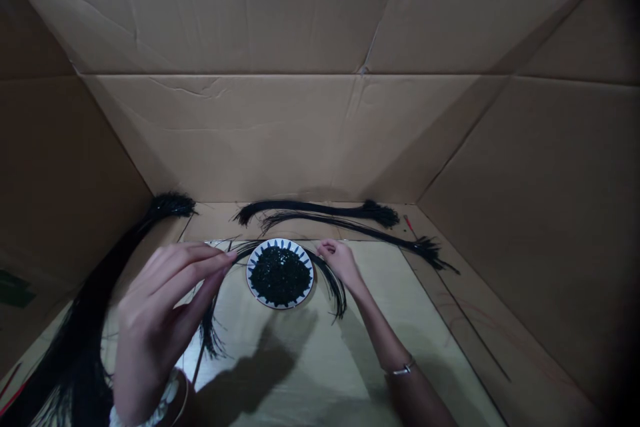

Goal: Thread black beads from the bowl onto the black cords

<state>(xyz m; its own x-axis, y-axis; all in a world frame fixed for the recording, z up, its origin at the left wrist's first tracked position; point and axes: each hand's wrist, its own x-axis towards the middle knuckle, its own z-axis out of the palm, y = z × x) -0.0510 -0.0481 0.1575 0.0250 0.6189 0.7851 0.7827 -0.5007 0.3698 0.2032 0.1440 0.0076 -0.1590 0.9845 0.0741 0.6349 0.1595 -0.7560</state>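
A small white dish (251,298) with blue marks round its rim holds a heap of tiny black glossy pieces (280,275), which look like beads. Thumb and fingertips of my left hand (163,297) are pinched together just left of the dish. My right hand (341,261) is closed beyond the dish's right edge, fingers curled inward. Whatever either hand pinches is too fine to make out. A curved bundle of black strands (331,280) passes behind the dish, its ends hanging down on both sides; my left hand partly hides it.
Cardboard walls (280,140) enclose the work surface (385,293). Two black strand bundles (320,209) lie along the back wall. A large, thick black bundle (95,293) runs down the left side. A thin dark rod (475,323) and a red-tipped stick (409,221) lie at right.
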